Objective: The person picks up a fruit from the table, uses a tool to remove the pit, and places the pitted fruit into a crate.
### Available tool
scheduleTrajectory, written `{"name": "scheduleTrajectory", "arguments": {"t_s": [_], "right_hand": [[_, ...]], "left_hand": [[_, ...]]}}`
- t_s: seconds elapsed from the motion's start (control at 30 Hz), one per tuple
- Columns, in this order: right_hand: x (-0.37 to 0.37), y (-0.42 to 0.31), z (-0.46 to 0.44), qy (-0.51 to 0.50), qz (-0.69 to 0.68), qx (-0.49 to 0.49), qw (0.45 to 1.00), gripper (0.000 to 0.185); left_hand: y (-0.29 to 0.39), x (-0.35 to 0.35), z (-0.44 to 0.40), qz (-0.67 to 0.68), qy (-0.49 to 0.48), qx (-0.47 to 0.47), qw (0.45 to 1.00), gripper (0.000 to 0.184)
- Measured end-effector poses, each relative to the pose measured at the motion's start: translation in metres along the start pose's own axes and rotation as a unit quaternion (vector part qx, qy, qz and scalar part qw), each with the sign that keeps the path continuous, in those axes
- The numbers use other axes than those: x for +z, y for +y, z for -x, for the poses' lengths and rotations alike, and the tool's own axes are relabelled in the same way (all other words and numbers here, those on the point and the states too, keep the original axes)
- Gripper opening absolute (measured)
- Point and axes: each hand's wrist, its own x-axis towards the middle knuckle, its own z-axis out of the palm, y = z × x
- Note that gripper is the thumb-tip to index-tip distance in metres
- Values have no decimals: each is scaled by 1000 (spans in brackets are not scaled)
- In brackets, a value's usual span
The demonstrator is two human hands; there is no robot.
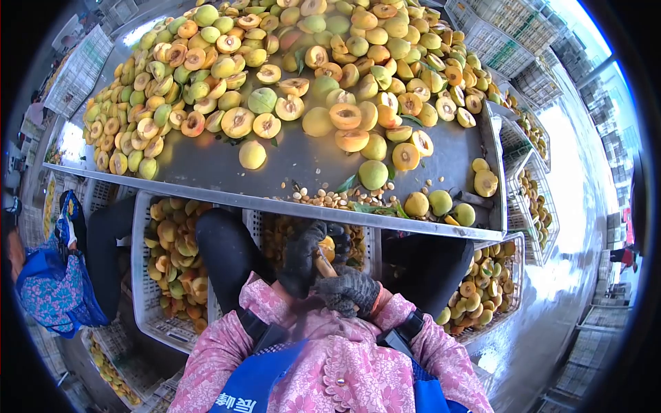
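Note:
Both my hands wear dark grey gloves and are close together in front of my chest, below the table's near edge. In my left hand (301, 256), the fingers are wrapped round a yellow peach (328, 248). My right hand (349, 292) is closed on a tool with a light brown handle (323, 264), which points up at the peach. The tool's tip is hidden by the fruit and fingers. Right under my hands is a crate of cut peaches (274, 237), partly covered by my gloves.
A metal table (206, 164) bears a large heap of whole and halved peaches (289, 76). Peach pits (323, 197) and leaves lie along its near rim. Fruit-filled crates (142, 275) stand beside my legs. Another person (58, 282) is at the left. Stacked crates (492, 41) stand beyond.

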Motion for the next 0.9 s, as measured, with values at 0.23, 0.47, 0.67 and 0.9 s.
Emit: {"name": "scheduleTrajectory", "arguments": {"t_s": [0.23,0.47,0.67,0.9], "right_hand": [[1,-2,5,15,11,1,1000,24],[11,-18,27,-1,-144,61,988,29],[1,-22,42,-9,-175,52,983,35],[-65,47,-8,-8,635,-37,772,26]], "left_hand": [[10,15,7,-82,-7,87,993,28],[-29,-42,-4,-317,-2,167,933,38],[29,14,29,-303,-30,257,917,41],[99,-3,75,-567,237,493,616,29]]}}
